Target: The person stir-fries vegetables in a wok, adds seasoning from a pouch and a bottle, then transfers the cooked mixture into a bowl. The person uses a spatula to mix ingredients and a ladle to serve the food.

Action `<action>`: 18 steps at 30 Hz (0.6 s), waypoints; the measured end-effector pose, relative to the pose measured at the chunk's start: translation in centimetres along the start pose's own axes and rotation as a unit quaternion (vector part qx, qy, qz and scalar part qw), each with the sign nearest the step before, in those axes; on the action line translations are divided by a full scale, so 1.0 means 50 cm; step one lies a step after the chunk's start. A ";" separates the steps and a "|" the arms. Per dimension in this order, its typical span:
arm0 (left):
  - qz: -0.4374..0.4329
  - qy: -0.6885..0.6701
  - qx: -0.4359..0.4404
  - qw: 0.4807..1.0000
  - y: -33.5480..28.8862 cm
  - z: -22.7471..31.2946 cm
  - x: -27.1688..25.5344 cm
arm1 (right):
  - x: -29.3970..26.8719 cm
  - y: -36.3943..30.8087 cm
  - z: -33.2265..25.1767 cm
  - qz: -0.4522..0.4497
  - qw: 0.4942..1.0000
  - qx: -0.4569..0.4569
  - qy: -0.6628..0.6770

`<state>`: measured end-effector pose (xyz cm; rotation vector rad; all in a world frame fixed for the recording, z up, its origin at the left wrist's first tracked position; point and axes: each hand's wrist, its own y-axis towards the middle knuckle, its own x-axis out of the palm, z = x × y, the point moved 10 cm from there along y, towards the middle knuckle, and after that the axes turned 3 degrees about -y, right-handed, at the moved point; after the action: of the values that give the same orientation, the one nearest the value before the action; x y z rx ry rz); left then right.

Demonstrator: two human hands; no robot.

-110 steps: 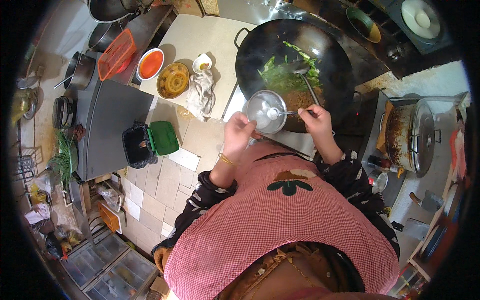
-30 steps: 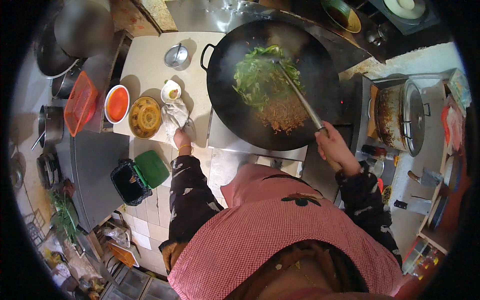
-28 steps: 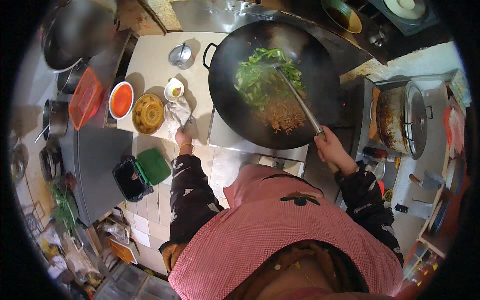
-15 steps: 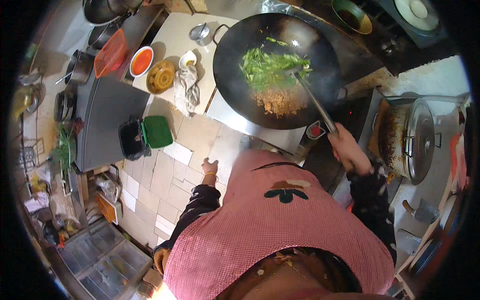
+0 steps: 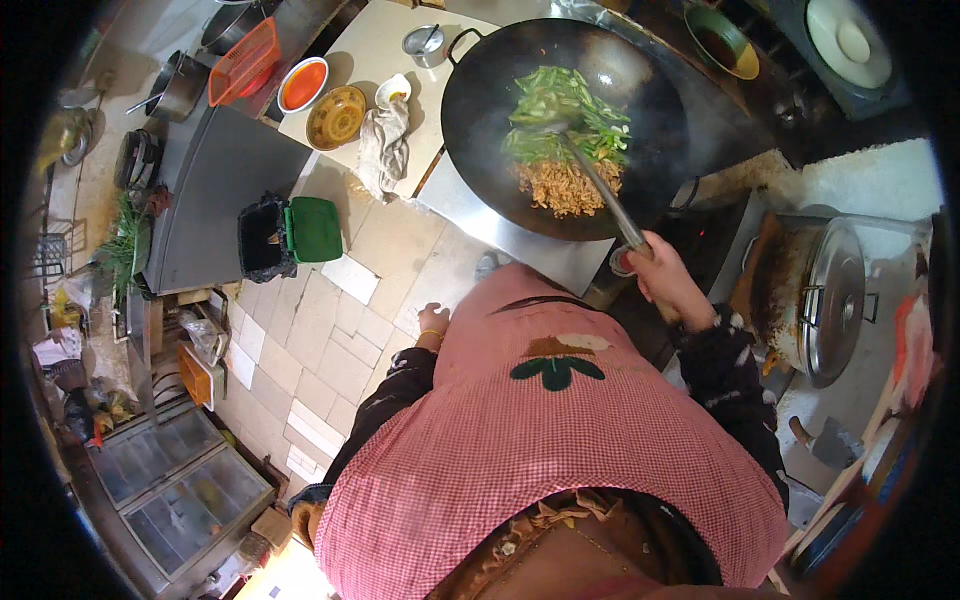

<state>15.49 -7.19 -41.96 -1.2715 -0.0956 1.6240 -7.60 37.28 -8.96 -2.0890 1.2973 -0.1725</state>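
Observation:
A large black wok [image 5: 655,130] stands on the stove, with steam rising from it. Inside are sliced green vegetables [image 5: 575,95] in a heap, and nearer to me a mound of browned minced food [image 5: 568,187]. My right hand [image 5: 665,275] is closed round the handle of a long metal cooking utensil [image 5: 600,185]. Its head sits among the greens, partly covered, so I cannot tell whether it is a ladle or a spatula. My left hand [image 5: 432,320] hangs beside my apron above the floor, fingers loosely apart and holding nothing.
Left of the wok, a counter bears a metal cup [image 5: 425,50], a white bowl of red sauce [image 5: 302,84], a brown bowl [image 5: 336,117] and a crumpled cloth [image 5: 383,150]. A green-lidded bin [image 5: 314,228] stands on the floor. A large lidded pot [image 5: 835,300] is at right.
My right hand has moved the utensil's head leftward through the greens, and the greens have shifted. My left hand stays low at my side. The whole view has turned slightly.

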 end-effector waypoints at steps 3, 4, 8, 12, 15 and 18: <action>0.046 -0.011 -0.027 0.999 0.017 -0.002 -0.034 | -0.060 -0.111 -0.032 0.029 0.999 0.035 0.012; 0.060 0.011 -0.039 0.997 0.026 -0.009 -0.044 | -0.076 -0.141 -0.050 0.031 0.999 0.038 0.006; 0.001 0.084 0.011 0.996 0.097 -0.013 -0.030 | -0.041 -0.162 -0.047 0.025 0.987 0.118 0.110; -0.179 0.082 0.085 0.977 0.135 -0.010 0.045 | 0.025 -0.049 -0.055 -0.004 0.985 0.033 0.169; -0.154 0.112 0.156 0.969 0.153 0.020 0.047 | 0.037 0.043 -0.083 -0.025 0.959 -0.062 0.277; -0.153 0.163 0.184 0.957 0.157 0.034 0.054 | 0.043 0.133 -0.086 0.001 0.956 -0.052 0.288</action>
<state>9.34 -8.07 -47.69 -1.1490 0.1987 1.0911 -13.38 31.61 -10.09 -2.2106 1.6656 -0.7766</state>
